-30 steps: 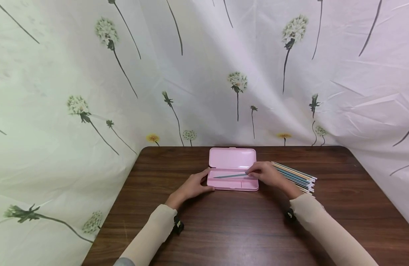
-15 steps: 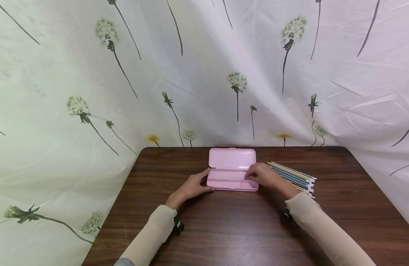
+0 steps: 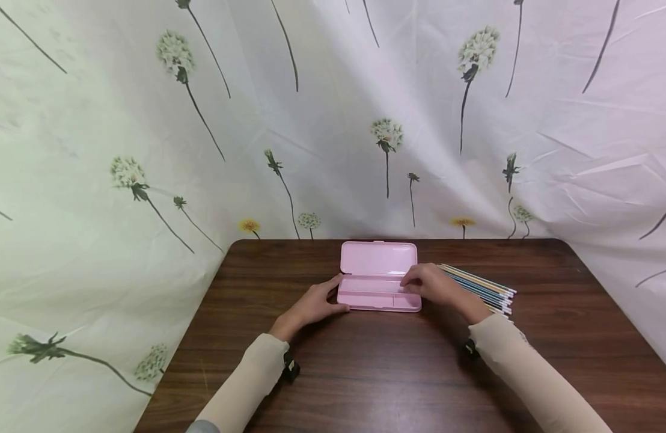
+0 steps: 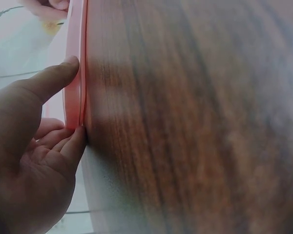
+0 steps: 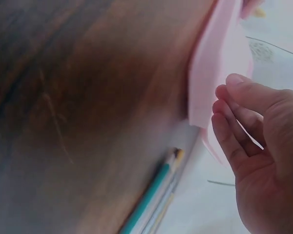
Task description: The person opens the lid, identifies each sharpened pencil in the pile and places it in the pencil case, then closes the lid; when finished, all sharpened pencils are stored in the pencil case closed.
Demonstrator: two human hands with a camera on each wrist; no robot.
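A pink pencil case [image 3: 371,300] lies on the table with its lid [image 3: 378,257] raised toward the wall. My left hand [image 3: 311,302] grips its left end, thumb along the front side and fingers round the corner, as the left wrist view also shows. Over the right end of the case is my right hand [image 3: 433,284], fingertips at the rear compartment. In the right wrist view the thumb and fingers of that hand [image 5: 263,131] are bent loosely, with nothing visible between them. No pencil shows inside the case; the divider and right hand hide part of the interior.
Several teal and yellow pencils [image 3: 481,287] lie in a slanted bunch right of the case, partly behind the right hand. The brown wooden table [image 3: 365,367] ends at a flower-printed cloth [image 3: 333,150] behind it.
A second ago my right hand pinched a teal pencil over the rear compartment. By half a second ago the pencil was out of sight. The left hand has stayed on the case.
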